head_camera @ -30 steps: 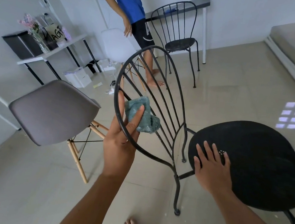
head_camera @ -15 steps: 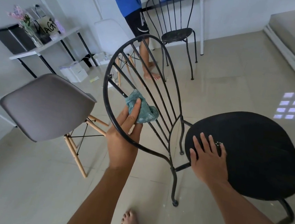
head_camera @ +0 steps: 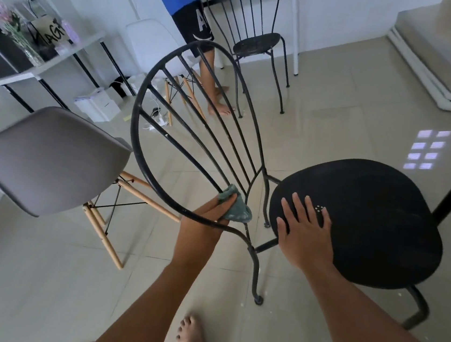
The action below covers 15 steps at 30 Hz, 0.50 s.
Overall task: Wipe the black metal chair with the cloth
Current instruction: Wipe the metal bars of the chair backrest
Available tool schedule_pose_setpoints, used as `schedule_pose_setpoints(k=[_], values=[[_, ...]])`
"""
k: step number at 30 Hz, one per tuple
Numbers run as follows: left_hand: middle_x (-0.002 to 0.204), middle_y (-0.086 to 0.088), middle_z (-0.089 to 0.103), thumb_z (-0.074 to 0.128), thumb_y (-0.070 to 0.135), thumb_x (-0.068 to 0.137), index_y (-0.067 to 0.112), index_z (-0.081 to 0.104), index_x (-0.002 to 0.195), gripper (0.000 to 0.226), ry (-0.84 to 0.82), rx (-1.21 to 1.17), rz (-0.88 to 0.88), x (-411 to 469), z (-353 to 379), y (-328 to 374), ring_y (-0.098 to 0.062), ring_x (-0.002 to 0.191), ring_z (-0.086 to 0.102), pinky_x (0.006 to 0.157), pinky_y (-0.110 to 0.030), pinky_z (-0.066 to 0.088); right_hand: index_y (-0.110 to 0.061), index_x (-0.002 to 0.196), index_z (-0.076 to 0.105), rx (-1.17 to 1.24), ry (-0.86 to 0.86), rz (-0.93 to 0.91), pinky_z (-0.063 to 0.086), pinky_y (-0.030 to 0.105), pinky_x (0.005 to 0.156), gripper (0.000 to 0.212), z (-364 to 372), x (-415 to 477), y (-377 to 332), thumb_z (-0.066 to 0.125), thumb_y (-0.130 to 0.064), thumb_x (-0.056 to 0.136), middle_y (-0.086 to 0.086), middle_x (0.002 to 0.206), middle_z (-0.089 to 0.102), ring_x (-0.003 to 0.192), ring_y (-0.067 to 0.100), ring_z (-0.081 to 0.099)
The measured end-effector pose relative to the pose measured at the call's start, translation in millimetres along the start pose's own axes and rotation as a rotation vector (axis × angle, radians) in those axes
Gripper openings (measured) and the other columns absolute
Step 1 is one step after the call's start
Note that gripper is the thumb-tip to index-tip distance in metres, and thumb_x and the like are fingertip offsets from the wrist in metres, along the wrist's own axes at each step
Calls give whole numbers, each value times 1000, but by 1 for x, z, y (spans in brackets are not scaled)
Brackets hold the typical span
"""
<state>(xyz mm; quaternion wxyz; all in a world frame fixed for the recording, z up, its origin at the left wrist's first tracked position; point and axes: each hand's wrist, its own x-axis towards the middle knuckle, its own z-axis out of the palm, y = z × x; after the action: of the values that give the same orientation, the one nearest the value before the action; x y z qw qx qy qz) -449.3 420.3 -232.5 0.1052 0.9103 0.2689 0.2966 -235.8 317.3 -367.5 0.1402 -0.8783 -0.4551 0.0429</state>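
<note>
The black metal chair (head_camera: 376,216) stands in front of me, its round seat to the right and its arched, spoked backrest leaning left. My left hand (head_camera: 207,219) is behind the lower part of the backrest and grips a teal cloth (head_camera: 235,210) pressed around the base of a spoke, close to where the spokes meet. My right hand (head_camera: 305,233) lies flat on the left edge of the seat, fingers spread, holding nothing.
A grey shell chair (head_camera: 49,156) with wooden legs stands close on the left. A second black metal chair (head_camera: 250,41) and a person (head_camera: 191,18) in blue stand at the back by a desk. A white shelf table (head_camera: 48,63) is far left. My bare foot (head_camera: 191,338) is below.
My left hand has slid the cloth down the spoke from mid-backrest to its base near the seat. My right hand has stayed flat on the seat.
</note>
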Motion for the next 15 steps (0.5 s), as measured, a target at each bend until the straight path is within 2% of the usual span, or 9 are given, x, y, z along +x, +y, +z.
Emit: schedule_pose_setpoints(k=[1,3,5,9,15], values=[[141,6,66,67,16,104,3,71,142,41,44,26,4,4,-10,2,18,124,59,108,-4,46,-37,173,4,3,0,2,1,58,135,66,0,0,0,7,-58,110,-4,183,-2,169,23,-7],[138,-9,72,70,18,101,0,74,136,40,132,45,50,12,-29,1,-4,127,64,116,-6,40,-37,173,3,7,0,2,1,58,135,66,0,0,0,8,-58,110,-4,183,-3,169,23,-8],[138,-15,74,74,16,101,4,72,140,41,201,80,72,23,-52,0,-12,126,67,120,-6,35,-37,173,4,2,0,-2,2,59,135,66,-1,1,0,8,-58,110,-4,183,-2,169,23,-7],[145,-8,71,77,22,102,13,68,148,48,281,104,55,40,-83,7,-10,133,60,118,-1,32,-37,173,5,2,0,4,3,59,135,67,1,1,0,8,-59,110,-3,183,-1,169,24,-6],[148,-3,67,77,20,103,16,67,150,49,296,59,16,36,-67,9,-5,134,58,115,1,33,-37,172,2,-2,-9,9,3,59,135,67,1,3,-1,6,-60,109,-3,183,-3,169,24,-7]])
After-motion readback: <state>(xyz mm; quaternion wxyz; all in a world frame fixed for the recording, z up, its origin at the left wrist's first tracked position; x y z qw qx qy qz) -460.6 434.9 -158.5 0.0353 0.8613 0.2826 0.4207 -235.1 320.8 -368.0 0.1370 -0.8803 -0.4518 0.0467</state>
